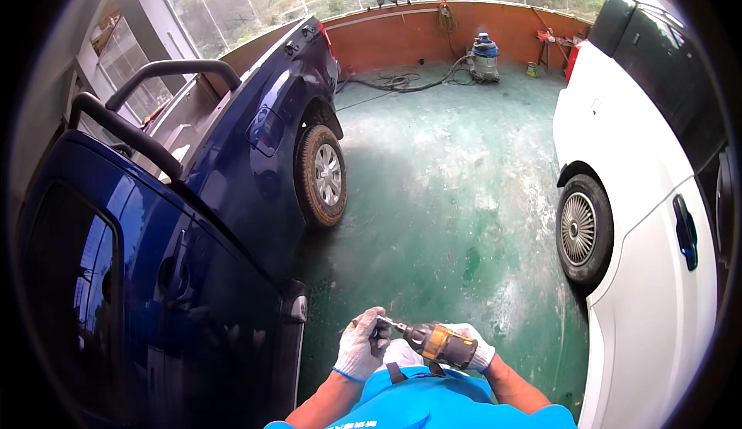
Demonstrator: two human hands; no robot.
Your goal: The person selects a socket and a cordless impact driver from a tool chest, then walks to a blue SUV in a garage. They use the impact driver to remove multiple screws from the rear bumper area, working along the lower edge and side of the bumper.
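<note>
My right hand (481,349), in a white work glove, is closed round a yellow and black power driver (442,344) in front of my body. The tool lies roughly level, its nose pointing left. At that nose my left hand (360,345), gloved too, has its fingers closed on the short metal shaft (394,325) that sticks out. Dark patches show on the left glove's fingertips, and whatever sits at the shaft's end is mostly hidden by them. The driver's handle and underside are out of sight.
A dark blue pickup truck (255,158) stands close on my left, its side step (297,313) near my left arm. To the right is a white vehicle (641,143). Green floor (440,174) runs between them. A blue-topped vacuum cleaner (485,58) and a hose (417,87) lie at the far wall.
</note>
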